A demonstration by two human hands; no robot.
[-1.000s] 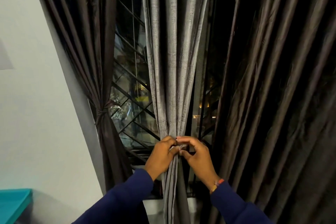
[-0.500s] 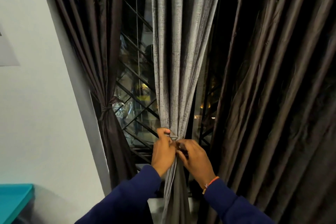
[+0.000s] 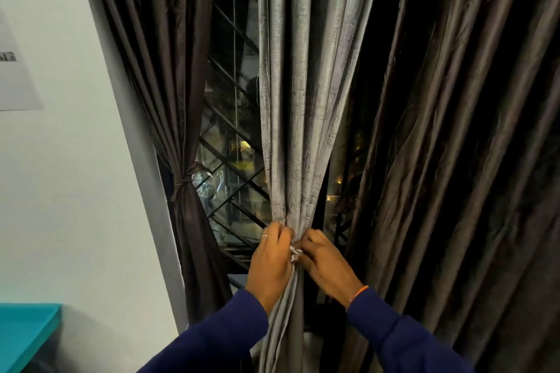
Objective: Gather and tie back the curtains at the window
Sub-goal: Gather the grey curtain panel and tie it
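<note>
the grey curtain (image 3: 298,118) hung at the middle of the window, bunched into a narrow waist where both hands met. the left hand (image 3: 271,263) and the right hand (image 3: 325,265) were pressed close together there, fingers curled in, pinching a thin pale tie (image 3: 294,252) against the folds. the step in hand looked like knotting the tie around this panel; the dark curtain at the left (image 3: 181,191) was already tied, while the dark curtain at the right (image 3: 454,160) hung loose. the next move likely called for pulling the ends snug without letting the folds slip. a paper on the wall (image 3: 13,79) bore print too blurred to read; no brands showed.
</note>
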